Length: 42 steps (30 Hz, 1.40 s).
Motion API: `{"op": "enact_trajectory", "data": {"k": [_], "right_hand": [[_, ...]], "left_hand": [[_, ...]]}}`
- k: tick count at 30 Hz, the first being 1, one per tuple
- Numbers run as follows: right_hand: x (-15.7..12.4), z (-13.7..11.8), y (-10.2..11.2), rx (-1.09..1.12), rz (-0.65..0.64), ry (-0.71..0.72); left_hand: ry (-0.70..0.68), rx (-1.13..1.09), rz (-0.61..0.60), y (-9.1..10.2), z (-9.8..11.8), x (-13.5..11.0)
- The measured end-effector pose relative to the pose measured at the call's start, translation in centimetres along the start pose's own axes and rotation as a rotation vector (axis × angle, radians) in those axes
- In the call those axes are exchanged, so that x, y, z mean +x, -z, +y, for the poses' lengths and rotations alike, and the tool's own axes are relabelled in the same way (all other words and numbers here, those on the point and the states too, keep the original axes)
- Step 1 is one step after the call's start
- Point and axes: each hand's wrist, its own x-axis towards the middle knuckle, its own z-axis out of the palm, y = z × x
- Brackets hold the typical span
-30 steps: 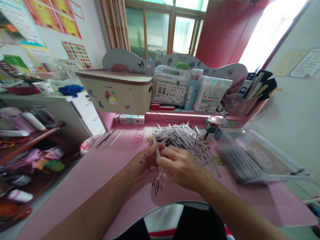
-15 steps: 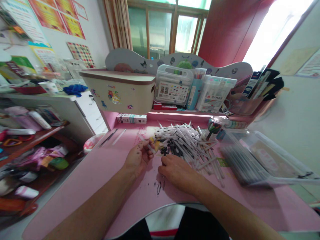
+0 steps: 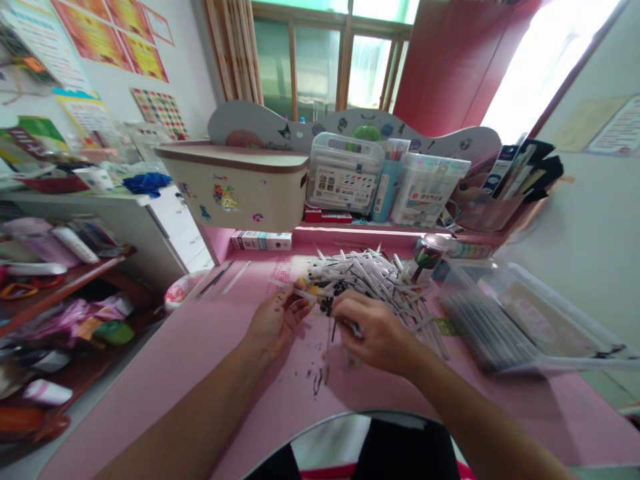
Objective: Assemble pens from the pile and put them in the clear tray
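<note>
My left hand (image 3: pixel 277 319) is closed around a slim whitish pen barrel (image 3: pixel 303 293), its fingertips beside some small yellow pieces whose kind is unclear. My right hand (image 3: pixel 373 331) is bent over the pink desk, fingers pinched together. A thin dark stick-like piece (image 3: pixel 333 331) shows at its fingertips, and a small grey end pokes out between the fingers; blur hides exactly what it is. Just beyond both hands spreads a heap of white pen parts (image 3: pixel 365 270), with small black pieces (image 3: pixel 326 305) at its near left edge. Black ink-like marks (image 3: pixel 317 381) dot the desk between my forearms.
To the right stands a clear plastic box (image 3: pixel 500 353) holding many slim pens. A jar of pens (image 3: pixel 429 257) is behind the heap. Two thin sticks (image 3: pixel 235 277) lie at left. A shelf carries a beige bin (image 3: pixel 240 190) and marker cases (image 3: pixel 345 177).
My right hand has lifted off the desk and turned, now showing a thin dark piece at its fingers. My left hand keeps the pen barrel, which now lies flatter.
</note>
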Motion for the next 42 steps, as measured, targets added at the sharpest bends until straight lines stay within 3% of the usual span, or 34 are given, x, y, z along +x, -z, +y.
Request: {"op": "enact_trajectory", "data": {"k": [2,4,6,10,18,24,34,42], "right_hand": [[0.0,0.1,0.6,0.24,0.265,-0.055],[0.0,0.4,0.7,0.459,0.438,-0.118],[-0.1,0.7,0.5,0.609,0.527,-0.166],[-0.2,1.1,0.2,0.701,0.616,-0.196],[-0.2,1.1,-0.2,0.733,0.633,-0.204],[0.1,1.1,-0.8,0.761,0.565,-0.226],[-0.3,2.1,-2.2,0.733,0.574,-0.247],[-0.4,2.7,-2.5,0.425,0.527,-0.262]], "left_hand": [[0.042,0.01,0.002,-0.1,0.0,0.0],[0.081,0.004,-0.011,-0.1,0.1,-0.1],[0.109,-0.024,-0.021,-0.1,0.1,-0.1],[0.148,-0.074,-0.006,-0.1,0.1,0.0],[0.176,-0.098,-0.009,-0.3,0.0,0.1],[0.195,-0.125,-0.022,-0.2,0.0,0.1],[0.043,-0.083,-0.014,0.3,-0.1,0.8],[0.08,-0.058,-0.058,0.1,-0.2,0.2]]}}
